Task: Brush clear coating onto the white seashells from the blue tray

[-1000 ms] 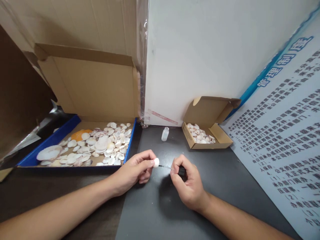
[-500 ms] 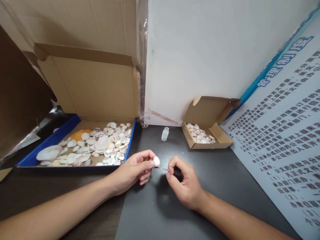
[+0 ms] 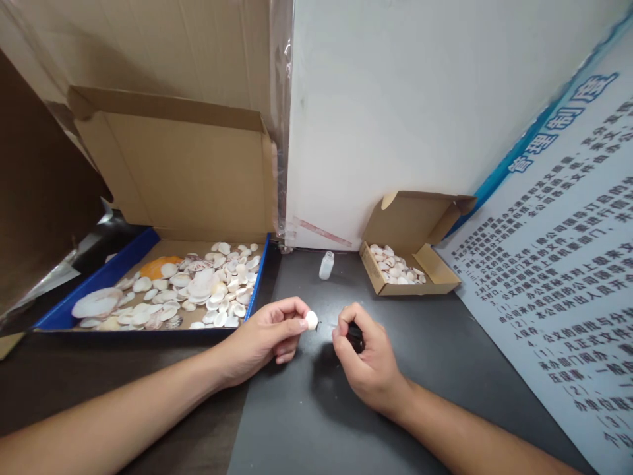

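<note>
Between the thumb and index finger of my left hand (image 3: 271,335) is a small white seashell (image 3: 311,320), held above the dark mat. My right hand (image 3: 366,356) is closed around a black brush cap (image 3: 355,336), mostly hidden by the fingers. Its thin, pale stem points left, and the dark brush tip (image 3: 319,324) sits at the shell's right edge; whether it touches I cannot tell. Beyond both hands, a small uncapped bottle (image 3: 326,266) with whitish contents stands upright on the mat.
To the left, a blue-edged cardboard box (image 3: 254,284) with its lid raised holds many shells. A smaller open cardboard box (image 3: 440,280) with shells stands at the back right. A white wall panel (image 3: 395,99) rises behind, and a printed board (image 3: 558,231) leans along the right.
My right hand has shifted slightly right and up, taking the brush tip from below the shell to its right edge. My left hand is nearly still.
</note>
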A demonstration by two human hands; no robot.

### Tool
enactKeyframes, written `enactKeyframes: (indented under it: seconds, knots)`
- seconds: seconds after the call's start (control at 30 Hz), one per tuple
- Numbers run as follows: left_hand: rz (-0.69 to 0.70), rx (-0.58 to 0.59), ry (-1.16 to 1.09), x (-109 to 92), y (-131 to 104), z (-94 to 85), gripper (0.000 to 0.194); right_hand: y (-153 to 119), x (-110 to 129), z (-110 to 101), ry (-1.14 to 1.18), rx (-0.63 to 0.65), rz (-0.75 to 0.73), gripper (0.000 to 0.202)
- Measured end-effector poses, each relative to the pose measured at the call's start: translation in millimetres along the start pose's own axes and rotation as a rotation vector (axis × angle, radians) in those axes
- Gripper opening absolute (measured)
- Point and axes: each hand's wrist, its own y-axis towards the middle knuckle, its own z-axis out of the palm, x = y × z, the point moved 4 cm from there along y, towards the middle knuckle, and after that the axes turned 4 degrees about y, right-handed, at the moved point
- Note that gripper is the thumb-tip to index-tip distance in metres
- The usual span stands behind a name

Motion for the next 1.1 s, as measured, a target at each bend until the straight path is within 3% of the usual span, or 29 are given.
enactKeyframes:
  seconds: [0.3, 0.63, 0.87, 1.1]
  knots:
    - [0.017, -0.005, -0.026, -0.5, -1.0, -0.3, 0.026, 0.9, 1.2, 0.2, -0.040, -0.006, 0.028, 0.012]
    - [0.021, -0.043, 0.024, -1.3, 0.0, 1.6, 0.030, -1.4, 6.3, 1.2, -0.010, 0.064, -0.135, 0.013]
    - [0.012, -0.039, 0.027, -0.6, -0.1, 1.6, 0.030, -2.3, 8.4, 1.9, 0.006, 0.085, -0.161, 0.013]
    - [0.006, -0.025, 0.011, 0.0, 0.2, 1.1, 0.028, -0.5, 0.2, 0.6, 0.002, 0.011, -0.038, 0.013]
